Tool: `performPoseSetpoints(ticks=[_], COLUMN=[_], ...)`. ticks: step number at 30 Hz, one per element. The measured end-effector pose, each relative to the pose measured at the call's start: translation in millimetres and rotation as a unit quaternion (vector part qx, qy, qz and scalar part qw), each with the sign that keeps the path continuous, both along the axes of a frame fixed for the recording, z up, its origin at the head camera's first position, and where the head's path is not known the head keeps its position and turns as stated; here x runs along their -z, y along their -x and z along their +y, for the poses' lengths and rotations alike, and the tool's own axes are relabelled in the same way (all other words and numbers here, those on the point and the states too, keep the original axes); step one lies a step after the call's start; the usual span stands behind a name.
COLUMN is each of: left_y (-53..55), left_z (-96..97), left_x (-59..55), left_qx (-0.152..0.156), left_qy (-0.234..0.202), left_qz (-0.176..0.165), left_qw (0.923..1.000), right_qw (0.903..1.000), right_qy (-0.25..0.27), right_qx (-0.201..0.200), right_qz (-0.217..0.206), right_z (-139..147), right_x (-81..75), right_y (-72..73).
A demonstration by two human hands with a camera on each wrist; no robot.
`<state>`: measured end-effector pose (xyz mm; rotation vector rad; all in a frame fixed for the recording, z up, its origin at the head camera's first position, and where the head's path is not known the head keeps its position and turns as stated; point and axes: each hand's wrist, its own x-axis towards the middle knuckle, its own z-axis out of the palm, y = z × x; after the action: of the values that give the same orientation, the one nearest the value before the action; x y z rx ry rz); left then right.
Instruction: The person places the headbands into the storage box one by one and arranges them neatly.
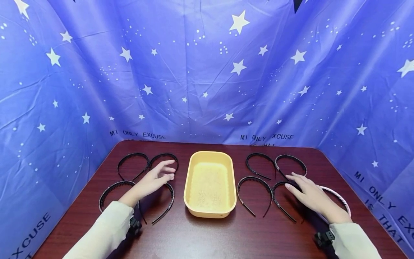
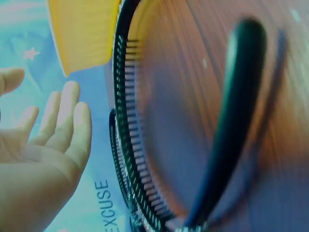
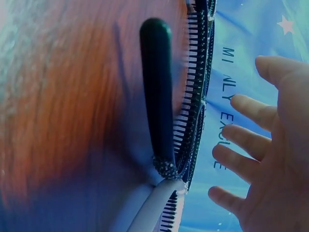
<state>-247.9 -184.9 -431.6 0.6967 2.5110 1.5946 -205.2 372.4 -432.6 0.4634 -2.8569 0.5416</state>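
Observation:
My left hand (image 1: 152,182) hovers over the left group of black toothed headbands, fingers loosely bent with nothing in them. Around it lie a back-left headband (image 1: 132,154), a back-right one (image 1: 161,155), a front-left one (image 1: 111,186) and a front-right one (image 1: 173,199). On the other side, my right hand (image 1: 310,194) reaches over a black headband (image 1: 286,213) and a white headband (image 1: 343,200), fingers spread and holding nothing. The right wrist view shows those fingers (image 3: 246,137) apart from the headbands. Whether either hand touches one is unclear in the head view.
Between the two groups stands a yellow rectangular tub (image 1: 210,214) on the dark red table (image 1: 168,242). More black headbands lie right of it, including a near one (image 1: 254,178) and two farther back. A blue star-printed curtain (image 1: 194,108) surrounds the table's back and sides.

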Motion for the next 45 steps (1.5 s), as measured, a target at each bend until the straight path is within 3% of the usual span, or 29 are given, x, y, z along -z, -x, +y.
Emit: performPoseSetpoints(ticks=[4,13,16,22,26,33,39,45], left_y=[0.8,2.8,3.0,3.9,5.3,5.7,6.1,7.0], left_z=[8.4,26.4,32.3,42.5,48.9,56.4,58.5,59.1], left_x=[1.9,11.0,13.4,18.6,22.4,25.7,27.7,27.9], left_qx=[0.015,0.015,-0.001,-0.029,-0.038,-0.057,-0.059,-0.057], left_qy=[-0.053,-0.102,-0.136,-0.215,-0.243,-0.262,-0.266,-0.274], left_qz=[-0.051,-0.114,-0.157,-0.224,-0.241,-0.254,-0.262,-0.264], left_qw=[0.9972,0.9881,0.9782,0.9502,0.9390,0.9293,0.9257,0.9230], right_qw=[0.9992,0.9987,0.9984,0.9986,0.9987,0.9983,0.9969,0.9961], right_qy=[0.027,0.037,0.039,0.039,0.037,0.033,0.038,0.063], right_qx=[-0.020,-0.021,-0.022,-0.024,-0.027,-0.037,-0.054,-0.061], right_qz=[0.023,0.028,0.035,0.026,0.021,0.030,0.041,0.010], right_z=[-1.3,-6.7,-8.8,-11.2,-13.0,-16.7,-20.1,-27.4], right_x=[-0.2,-2.8,-2.9,-3.8,-4.2,-2.5,-1.5,-3.1], right_y=[0.9,-0.1,-0.7,-0.4,0.5,4.5,10.9,16.7])
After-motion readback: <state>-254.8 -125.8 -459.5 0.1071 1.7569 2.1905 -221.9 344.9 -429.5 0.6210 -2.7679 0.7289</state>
